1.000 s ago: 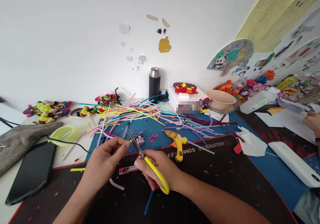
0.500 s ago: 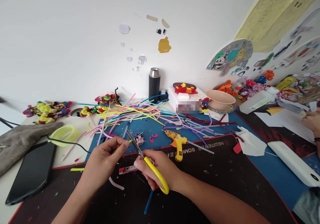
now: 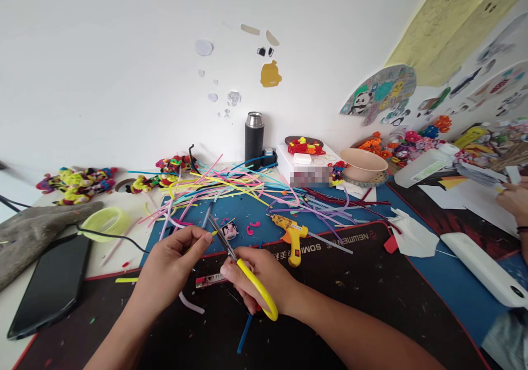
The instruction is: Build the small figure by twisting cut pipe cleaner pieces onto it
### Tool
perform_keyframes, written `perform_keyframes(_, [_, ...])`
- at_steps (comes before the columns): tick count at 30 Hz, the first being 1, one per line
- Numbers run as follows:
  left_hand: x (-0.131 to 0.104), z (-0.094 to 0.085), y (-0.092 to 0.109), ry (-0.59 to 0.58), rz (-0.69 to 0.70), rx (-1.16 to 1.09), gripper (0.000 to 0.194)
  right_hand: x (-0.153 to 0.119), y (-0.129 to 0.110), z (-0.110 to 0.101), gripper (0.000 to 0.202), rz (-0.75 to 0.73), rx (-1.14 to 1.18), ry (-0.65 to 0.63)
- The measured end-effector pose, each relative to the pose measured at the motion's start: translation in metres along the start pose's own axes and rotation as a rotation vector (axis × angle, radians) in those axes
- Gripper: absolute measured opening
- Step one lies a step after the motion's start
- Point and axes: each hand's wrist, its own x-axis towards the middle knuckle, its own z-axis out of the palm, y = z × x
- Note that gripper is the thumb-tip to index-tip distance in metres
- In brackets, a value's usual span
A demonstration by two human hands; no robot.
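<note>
My right hand [image 3: 259,276] is closed round the yellow handles of a pair of scissors [image 3: 264,296], whose metal blades point up and to the left. In a pinch between thumb and forefinger, my left hand [image 3: 177,260] holds a small yellow piece of pipe cleaner [image 3: 214,233], its tip right beside the blades. Whether the blades touch it I cannot tell. Behind the scissors lie a small black-and-white item [image 3: 230,230] and pink curled pieces [image 3: 252,227]. A blue pipe cleaner [image 3: 245,334] sticks out below my right hand.
A yellow glue gun [image 3: 292,238] lies right of my hands on the dark mat [image 3: 350,293]. Behind spreads a heap of coloured pipe cleaners [image 3: 231,186], with a black flask [image 3: 254,139] by the wall. A phone [image 3: 51,285] lies left; another person's hand [image 3: 513,199] is far right.
Both hands, the scissors and the yellow piece stay almost exactly where they were. The view shifts very slightly.
</note>
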Motion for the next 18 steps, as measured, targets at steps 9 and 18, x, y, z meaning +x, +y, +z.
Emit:
perform_keyframes(9, [0.0002, 0.0003, 0.0034, -0.002, 0.019, 0.012, 0.055, 0.0007, 0.0032, -0.0004, 0.055, -0.009, -0.001, 0.000])
perform_keyframes(18, [-0.0008, 0.0007, 0.0034, 0.014, 0.020, 0.011, 0.051, 0.0007, 0.0006, 0.0005, 0.055, -0.007, 0.001, 0.007])
